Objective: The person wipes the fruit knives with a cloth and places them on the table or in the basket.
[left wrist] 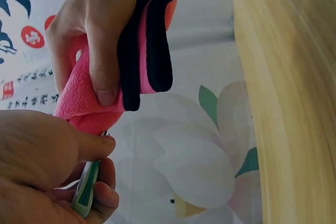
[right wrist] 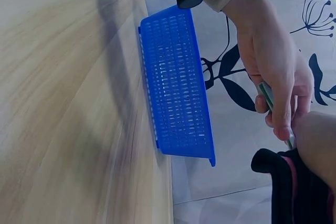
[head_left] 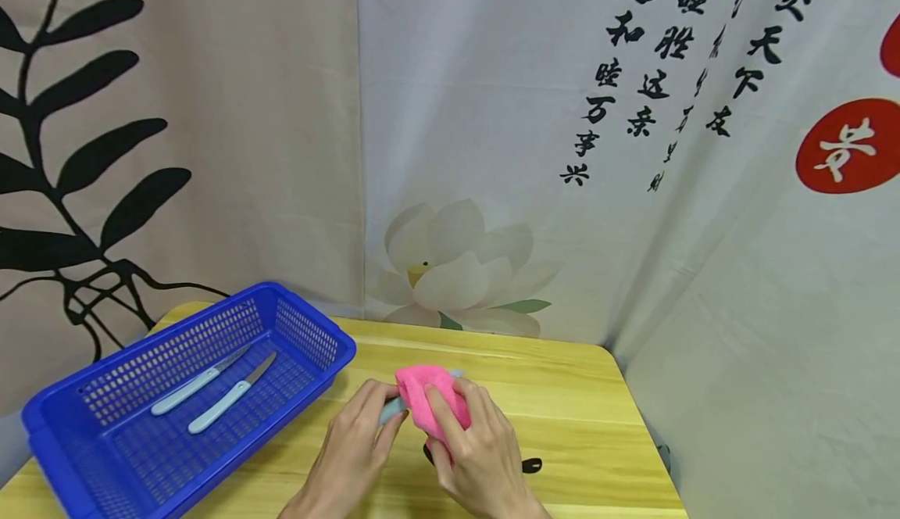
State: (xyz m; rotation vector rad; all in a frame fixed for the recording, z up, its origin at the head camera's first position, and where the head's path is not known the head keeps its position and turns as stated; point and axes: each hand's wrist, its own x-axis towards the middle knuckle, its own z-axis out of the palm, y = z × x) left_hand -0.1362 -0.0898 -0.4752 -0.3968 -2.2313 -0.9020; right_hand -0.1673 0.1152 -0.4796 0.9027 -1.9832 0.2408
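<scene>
Near the table's middle, my left hand [head_left: 355, 437] grips the pale green handle of a knife [head_left: 392, 409]. In the left wrist view, a green strip runs along the knife handle [left wrist: 86, 190]. My right hand [head_left: 480, 445] holds a pink cloth [head_left: 422, 398] with black edging, folded around the blade, which is mostly hidden. In the left wrist view the right thumb presses the pink cloth [left wrist: 79, 95]. Part of the black edging [right wrist: 281, 174] hangs below the right hand in the right wrist view.
A blue plastic basket [head_left: 344, 347] stands on the left of the wooden table [head_left: 576, 417]. Inside lie two knives with pale handles, one knife [head_left: 186, 391] beside the other knife [head_left: 221, 408]. A printed curtain [head_left: 478, 136] hangs behind the table and along its right side.
</scene>
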